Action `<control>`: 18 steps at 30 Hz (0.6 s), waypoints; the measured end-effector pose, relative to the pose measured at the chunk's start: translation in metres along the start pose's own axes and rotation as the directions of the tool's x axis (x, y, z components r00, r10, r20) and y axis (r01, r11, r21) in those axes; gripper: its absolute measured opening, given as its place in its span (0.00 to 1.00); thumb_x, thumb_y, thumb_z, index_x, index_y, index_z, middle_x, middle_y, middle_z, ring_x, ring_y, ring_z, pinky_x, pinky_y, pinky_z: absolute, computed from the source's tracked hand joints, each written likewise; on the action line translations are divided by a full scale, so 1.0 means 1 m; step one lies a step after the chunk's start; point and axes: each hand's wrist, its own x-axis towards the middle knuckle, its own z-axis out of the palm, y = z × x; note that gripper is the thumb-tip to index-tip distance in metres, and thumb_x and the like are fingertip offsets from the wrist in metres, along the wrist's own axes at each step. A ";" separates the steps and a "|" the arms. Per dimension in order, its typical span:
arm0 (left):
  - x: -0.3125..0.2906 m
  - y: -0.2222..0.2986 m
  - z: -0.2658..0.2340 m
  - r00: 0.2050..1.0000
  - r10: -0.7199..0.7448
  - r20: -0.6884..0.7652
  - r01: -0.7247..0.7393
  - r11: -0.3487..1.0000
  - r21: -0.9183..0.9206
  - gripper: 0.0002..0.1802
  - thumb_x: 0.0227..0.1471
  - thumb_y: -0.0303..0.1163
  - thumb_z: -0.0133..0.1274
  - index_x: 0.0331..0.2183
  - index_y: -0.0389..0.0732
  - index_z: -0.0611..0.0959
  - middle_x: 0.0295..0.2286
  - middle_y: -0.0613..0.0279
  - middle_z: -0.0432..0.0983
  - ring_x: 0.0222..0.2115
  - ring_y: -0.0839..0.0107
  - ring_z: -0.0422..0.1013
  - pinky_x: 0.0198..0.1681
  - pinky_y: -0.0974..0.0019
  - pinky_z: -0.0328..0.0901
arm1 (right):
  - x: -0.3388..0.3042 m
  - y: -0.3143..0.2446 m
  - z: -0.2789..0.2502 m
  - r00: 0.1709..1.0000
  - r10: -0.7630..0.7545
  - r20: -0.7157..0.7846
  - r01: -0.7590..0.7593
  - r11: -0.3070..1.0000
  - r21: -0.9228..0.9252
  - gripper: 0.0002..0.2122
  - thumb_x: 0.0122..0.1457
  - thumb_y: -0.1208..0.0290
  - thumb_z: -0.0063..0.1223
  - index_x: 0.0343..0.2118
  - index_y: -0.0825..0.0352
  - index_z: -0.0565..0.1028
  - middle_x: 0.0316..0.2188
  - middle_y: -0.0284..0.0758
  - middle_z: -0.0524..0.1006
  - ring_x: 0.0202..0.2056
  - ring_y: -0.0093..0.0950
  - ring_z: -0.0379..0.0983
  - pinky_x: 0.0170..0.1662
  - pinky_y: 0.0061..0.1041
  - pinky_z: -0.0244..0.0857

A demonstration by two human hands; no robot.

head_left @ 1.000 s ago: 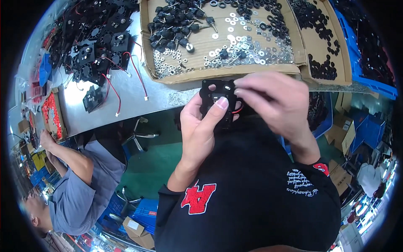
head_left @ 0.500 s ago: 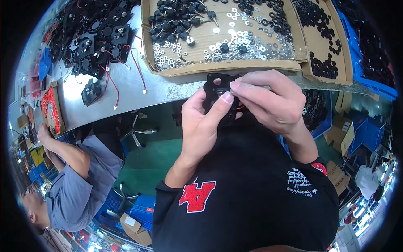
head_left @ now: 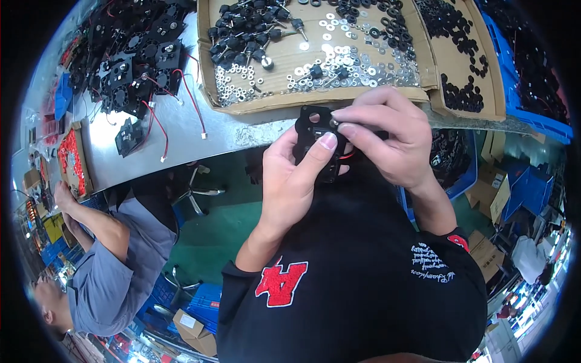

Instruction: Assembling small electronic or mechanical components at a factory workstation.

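My left hand [head_left: 289, 184] is closed around a black plate-shaped part [head_left: 307, 125] with a round hole near its upper corner. The thumb presses on the face of this part, and a red wire [head_left: 347, 155] shows at its right side. Close to the plate's upper right edge, my right hand [head_left: 396, 142] pinches thumb and forefinger around a small shiny metal piece [head_left: 334, 123]. Whether that piece is a nut or the end of a stud I cannot make out. My right hand's other fingers are curled and partly hidden.
Beyond my hands a cardboard tray [head_left: 284, 100] holds nuts, washers and black-headed threaded pieces. Black fan assemblies [head_left: 124, 72] with red wires lie on the metal table [head_left: 175, 130] at left. A blue bin [head_left: 472, 175] stands at right. At far left a co-worker [head_left: 115, 266] reaches toward the table.
My right thumb and forefinger have spread slightly, exposing the small metal piece at the plate. My left hand keeps its grip. The table contents shift a little left in view.
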 end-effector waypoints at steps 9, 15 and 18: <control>-0.005 0.000 0.000 1.000 0.014 -0.011 -0.014 1.000 -0.021 0.19 0.56 0.27 0.53 0.48 0.30 0.72 0.38 0.56 0.76 0.38 0.73 0.75 0.36 0.67 0.75 | 0.003 0.004 -0.002 0.987 -0.160 0.022 0.162 0.966 -0.201 0.13 0.45 0.81 0.63 0.36 0.66 0.82 0.26 0.34 0.73 0.27 0.25 0.71 0.28 0.20 0.64; -0.011 -0.001 -0.012 0.996 0.072 -0.061 -0.077 0.993 -0.088 0.22 0.53 0.26 0.54 0.49 0.29 0.70 0.38 0.51 0.76 0.35 0.64 0.77 0.33 0.64 0.76 | 0.042 -0.002 -0.019 0.994 0.094 0.045 -0.085 0.980 -0.177 0.08 0.52 0.73 0.60 0.34 0.69 0.79 0.28 0.34 0.77 0.26 0.22 0.71 0.32 0.21 0.65; -0.013 -0.001 -0.014 0.990 0.102 -0.096 -0.112 0.989 -0.096 0.25 0.53 0.27 0.54 0.50 0.29 0.68 0.38 0.50 0.76 0.35 0.62 0.77 0.32 0.62 0.77 | 0.081 0.018 -0.018 0.990 0.136 0.041 -0.122 0.963 -0.242 0.09 0.53 0.70 0.58 0.33 0.71 0.78 0.26 0.36 0.78 0.26 0.25 0.74 0.33 0.22 0.67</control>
